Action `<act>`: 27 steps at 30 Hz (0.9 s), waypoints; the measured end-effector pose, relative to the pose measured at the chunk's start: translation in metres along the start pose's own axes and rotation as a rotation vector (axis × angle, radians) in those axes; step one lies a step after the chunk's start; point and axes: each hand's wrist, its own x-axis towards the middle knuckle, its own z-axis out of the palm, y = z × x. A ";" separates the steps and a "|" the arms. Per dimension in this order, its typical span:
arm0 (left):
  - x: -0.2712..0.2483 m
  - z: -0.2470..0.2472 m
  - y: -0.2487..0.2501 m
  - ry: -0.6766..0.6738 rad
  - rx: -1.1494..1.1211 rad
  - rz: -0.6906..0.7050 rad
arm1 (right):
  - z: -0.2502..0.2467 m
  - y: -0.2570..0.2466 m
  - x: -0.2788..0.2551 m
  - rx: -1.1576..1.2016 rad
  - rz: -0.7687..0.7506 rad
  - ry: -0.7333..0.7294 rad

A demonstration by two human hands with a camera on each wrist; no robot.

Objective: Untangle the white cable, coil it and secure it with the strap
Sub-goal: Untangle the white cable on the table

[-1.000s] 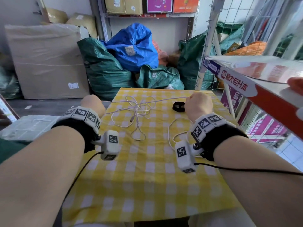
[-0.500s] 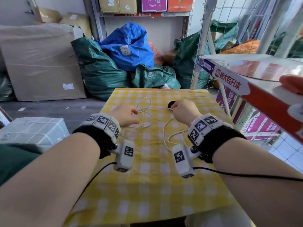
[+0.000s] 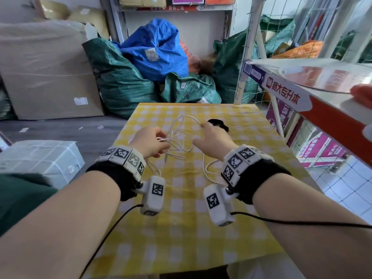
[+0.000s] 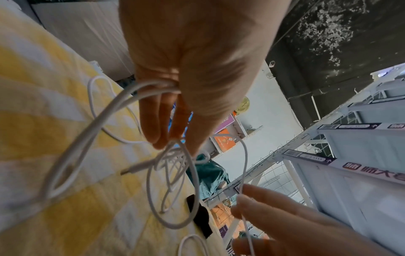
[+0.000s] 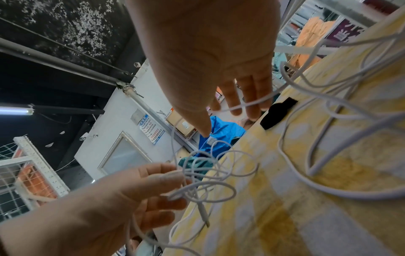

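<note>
Noted: left hand point(image 3: 151, 143) grips a tangled bunch of the white cable point(image 4: 173, 161) just above the desk point(image 3: 181, 228); right hand point(image 3: 215, 139), fingers straight, carries one strand across them. Black strap point(image 3: 218, 124) lies on the desk just beyond. Contents of sacks point(image 3: 124, 81) behind: unseen

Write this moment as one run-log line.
phase: untangling | left hand: grips white cable tangle | right hand: strand across straight fingers | strap: lying on tablecloth

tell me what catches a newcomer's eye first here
The tangled white cable held over the yellow checked tablecloth stands out first: the left hand pinches a bunch of loops, and one strand runs across the straight fingers of the right hand. Just beyond that hand, the black strap lies on the cloth.
</note>
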 end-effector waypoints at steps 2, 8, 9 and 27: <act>-0.002 0.000 0.001 0.007 -0.047 0.028 | 0.003 -0.004 -0.002 0.010 -0.035 0.070; -0.008 -0.001 0.008 0.171 0.202 0.239 | 0.008 -0.008 -0.001 -0.047 -0.237 0.276; -0.009 0.000 0.009 0.172 0.210 0.272 | 0.010 -0.009 -0.001 -0.036 -0.279 0.298; -0.031 0.021 -0.008 0.246 -0.007 0.224 | 0.048 0.018 -0.013 0.455 -0.132 0.209</act>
